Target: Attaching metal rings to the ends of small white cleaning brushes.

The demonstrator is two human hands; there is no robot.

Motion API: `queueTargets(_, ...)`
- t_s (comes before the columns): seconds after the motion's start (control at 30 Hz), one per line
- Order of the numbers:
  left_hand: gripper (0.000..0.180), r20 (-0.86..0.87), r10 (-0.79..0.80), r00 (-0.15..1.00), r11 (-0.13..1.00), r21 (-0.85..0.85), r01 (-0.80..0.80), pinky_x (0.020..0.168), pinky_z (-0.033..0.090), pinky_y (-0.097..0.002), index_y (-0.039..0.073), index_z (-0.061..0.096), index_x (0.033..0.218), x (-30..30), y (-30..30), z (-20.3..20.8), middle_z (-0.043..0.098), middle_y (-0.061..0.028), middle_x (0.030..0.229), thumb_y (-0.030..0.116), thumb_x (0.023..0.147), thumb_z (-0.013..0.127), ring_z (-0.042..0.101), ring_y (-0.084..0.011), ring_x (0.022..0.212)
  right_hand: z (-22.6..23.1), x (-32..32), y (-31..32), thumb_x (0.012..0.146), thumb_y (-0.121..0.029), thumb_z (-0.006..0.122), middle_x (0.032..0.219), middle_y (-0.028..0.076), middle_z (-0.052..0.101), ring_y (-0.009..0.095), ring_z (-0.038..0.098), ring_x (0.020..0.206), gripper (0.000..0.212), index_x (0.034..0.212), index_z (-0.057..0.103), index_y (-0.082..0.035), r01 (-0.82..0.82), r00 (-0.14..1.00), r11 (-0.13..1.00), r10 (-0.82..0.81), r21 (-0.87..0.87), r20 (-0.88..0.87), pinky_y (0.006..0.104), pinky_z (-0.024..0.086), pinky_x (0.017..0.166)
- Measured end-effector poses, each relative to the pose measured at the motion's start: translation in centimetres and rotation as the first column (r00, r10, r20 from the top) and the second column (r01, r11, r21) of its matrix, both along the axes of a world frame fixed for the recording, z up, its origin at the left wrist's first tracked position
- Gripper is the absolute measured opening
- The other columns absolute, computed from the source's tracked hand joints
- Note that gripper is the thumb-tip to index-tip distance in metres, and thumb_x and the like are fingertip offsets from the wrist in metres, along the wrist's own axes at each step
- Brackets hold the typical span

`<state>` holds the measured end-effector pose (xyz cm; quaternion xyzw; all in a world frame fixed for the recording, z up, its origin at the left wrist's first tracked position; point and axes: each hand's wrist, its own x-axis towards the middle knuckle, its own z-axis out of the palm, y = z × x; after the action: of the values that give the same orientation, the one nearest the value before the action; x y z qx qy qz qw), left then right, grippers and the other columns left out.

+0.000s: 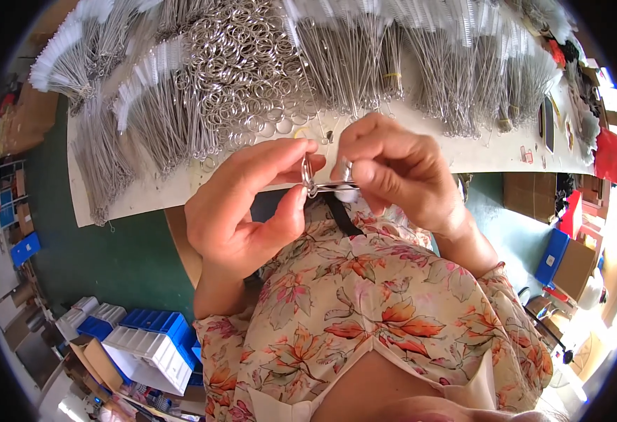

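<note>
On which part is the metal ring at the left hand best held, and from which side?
Probably by its rim, from the left, thumb low, fingers above, as the left hand does: the metal ring stands nearly edge-on to the camera, and a thin shiny piece runs from its lower end toward the right hand.

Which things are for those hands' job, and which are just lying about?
Likely for the job:
metal ring in the left hand
shiny metal piece in the right hand
piled metal rings
white-bristled wire brushes

Seemingly just lying about:
white plastic crate
cardboard box at right
</note>
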<state>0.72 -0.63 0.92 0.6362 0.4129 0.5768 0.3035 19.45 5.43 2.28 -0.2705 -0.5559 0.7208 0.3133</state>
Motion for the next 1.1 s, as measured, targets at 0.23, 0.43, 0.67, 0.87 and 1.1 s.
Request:
queueTargets(0.23,0.037,-0.133,0.190,0.973,0.963,0.220,-0.158,0.068,0.053,-0.0281,-0.009,0.058,0.105,0.5,0.9,0.7,0.063,-0.0180,0.096,-0.009,0.070,0.064,0.064,-0.0218,0.078,1.6,-1.7,0.2,0.084,-0.010,0.062,0.079,0.002,0.057,0.004,0.051,0.059,0.014,0.093,0.064,0.000,0.072,0.997,0.988,-0.077,0.140,0.030,0.0176,0.041,0.050)
queueTargets(0.43,0.031,-0.066,0.108,0.992,0.988,0.119,-0.099,0.069,0.053,-0.0263,-0.007,0.060,0.103,0.3,1.1,1.2,0.063,-0.0167,0.096,-0.008,0.071,0.062,0.065,-0.0201,0.079,1.4,-1.3,1.2,0.082,-0.010,0.065,0.076,0.003,0.062,0.004,0.052,0.059,0.015,0.092,0.064,0.002,0.000,1.000,0.999,0.000,0.035,0.006,0.0183,0.042,0.051)
queueTargets(0.67,0.030,-0.162,0.073,0.984,0.994,0.087,-0.059,0.071,0.053,-0.0266,-0.009,0.057,0.104,0.3,1.4,1.1,0.062,-0.0183,0.098,-0.007,0.075,0.059,0.063,-0.0212,0.085,0.7,-1.0,1.6,0.082,-0.011,0.065,0.075,0.003,0.061,0.005,0.053,0.059,0.015,0.090,0.064,0.001,-0.022,1.000,0.999,0.022,0.027,-0.009,0.0185,0.042,0.050)
queueTargets(0.87,0.032,-0.282,0.182,0.942,0.956,0.276,-0.102,0.073,0.054,-0.0311,-0.013,0.053,0.108,0.5,1.6,0.7,0.060,-0.0223,0.099,-0.004,0.079,0.057,0.063,-0.0256,0.087,-0.4,-0.5,2.2,0.084,-0.012,0.063,0.076,0.003,0.061,0.005,0.054,0.059,0.016,0.092,0.062,0.001,-0.020,0.985,0.991,-0.003,-0.131,-0.173,0.0181,0.042,0.049)
queueTargets(1.1,0.032,-0.328,0.224,0.918,0.938,0.327,-0.112,0.072,0.055,-0.0326,-0.014,0.053,0.108,0.4,2.0,0.4,0.061,-0.0228,0.098,0.000,0.080,0.059,0.063,-0.0276,0.087,0.5,-1.4,1.7,0.084,-0.012,0.063,0.080,0.003,0.062,0.005,0.054,0.060,0.016,0.092,0.062,0.001,0.039,0.992,0.999,-0.037,0.015,-0.121,0.0182,0.045,0.051)
